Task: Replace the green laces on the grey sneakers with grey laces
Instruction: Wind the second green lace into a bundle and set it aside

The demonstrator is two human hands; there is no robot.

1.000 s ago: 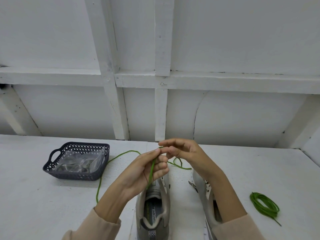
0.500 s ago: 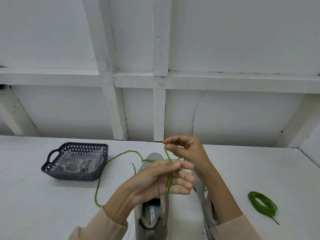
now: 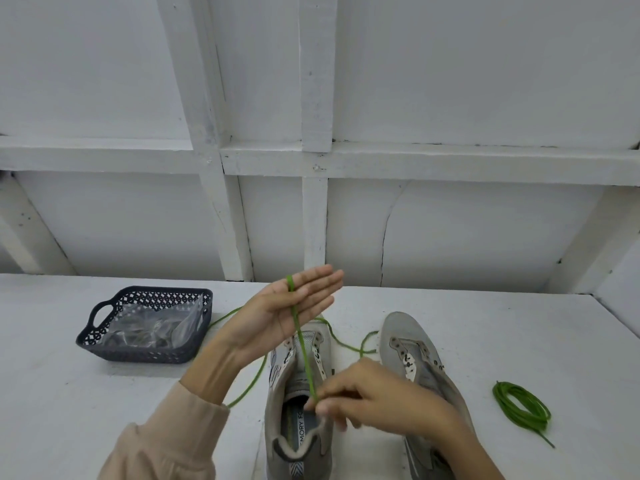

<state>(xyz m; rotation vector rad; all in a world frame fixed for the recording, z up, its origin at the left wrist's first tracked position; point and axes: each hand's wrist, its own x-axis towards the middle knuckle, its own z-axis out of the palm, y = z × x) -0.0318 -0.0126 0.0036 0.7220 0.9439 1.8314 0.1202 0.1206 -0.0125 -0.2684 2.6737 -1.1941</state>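
Note:
Two grey sneakers stand side by side, toes away from me, both without laces: the left sneaker (image 3: 298, 420) and the right sneaker (image 3: 412, 355). A loose green lace (image 3: 301, 344) runs taut across the palm of my left hand (image 3: 294, 306), looped over its straight fingers. My right hand (image 3: 367, 396) pinches the lace lower down, above the left sneaker's opening. The rest of the lace trails on the table behind both hands. A second green lace (image 3: 521, 407) lies coiled to the right of the sneakers.
A dark perforated basket (image 3: 104, 306) holding clear plastic bags stands at the left on the white table (image 3: 69, 410). A white panelled wall closes the table's far edge.
My left hand has opened flat and risen, with the lace over its fingers. My right hand has dropped toward me, pulling the lace straight down across the left palm.

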